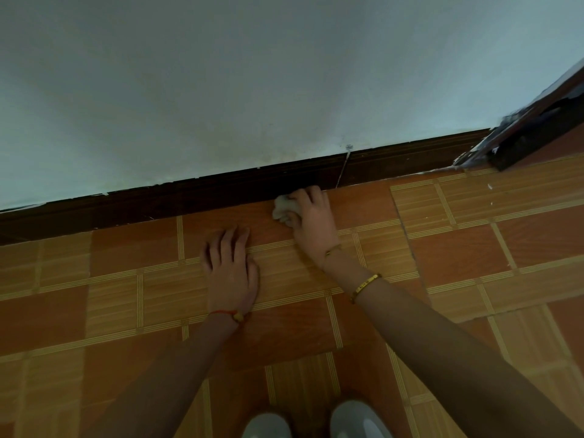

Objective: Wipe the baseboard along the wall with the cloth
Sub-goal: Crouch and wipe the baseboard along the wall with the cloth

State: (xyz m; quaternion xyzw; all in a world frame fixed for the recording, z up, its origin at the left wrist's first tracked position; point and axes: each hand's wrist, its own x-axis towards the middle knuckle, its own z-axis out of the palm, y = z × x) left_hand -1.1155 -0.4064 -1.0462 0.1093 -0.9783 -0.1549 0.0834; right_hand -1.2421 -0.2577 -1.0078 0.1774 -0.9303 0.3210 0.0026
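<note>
Right hand [311, 216] grips the cloth [282, 210], pressed against the baseboard [189, 197]. Baseboard's long axis runs left-right. Left hand [230, 263] flat on floor, grip released.

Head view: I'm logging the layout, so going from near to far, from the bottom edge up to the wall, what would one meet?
Grey shoes → left hand flat on the tiled floor → right hand gripping the cloth → dark baseboard → pale wall.
</note>
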